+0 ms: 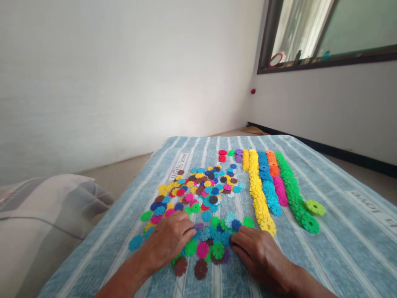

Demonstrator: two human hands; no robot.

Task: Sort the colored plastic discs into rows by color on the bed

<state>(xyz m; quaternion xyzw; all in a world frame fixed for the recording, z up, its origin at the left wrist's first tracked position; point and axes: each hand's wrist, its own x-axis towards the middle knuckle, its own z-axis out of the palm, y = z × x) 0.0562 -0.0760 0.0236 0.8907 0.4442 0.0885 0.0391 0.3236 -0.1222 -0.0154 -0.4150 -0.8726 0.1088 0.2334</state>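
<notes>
A loose pile of coloured plastic snowflake discs (pixel 201 190) lies on a blue striped bedsheet (pixel 335 231). My left hand (pixel 169 240) rests palm down on the near part of the pile, its fingers lying over blue and purple discs. My right hand (pixel 259 252) lies flat beside it, fingertips touching blue, green and purple discs near the middle. Right of the pile, discs are laid in sorted rows: a yellow row (pixel 259 194), a blue row (pixel 268 184), an orange and pink row (pixel 277 178) and a green row (pixel 293 192). Short red (pixel 222 155) and purple (pixel 238 155) groups sit at the far end.
A grey pillow or folded cover (pixel 46 223) lies to the left of the bed. White walls stand behind and to the right, with a dark-framed window (pixel 328 33) at upper right. Bare floor shows beyond the bed's far edge.
</notes>
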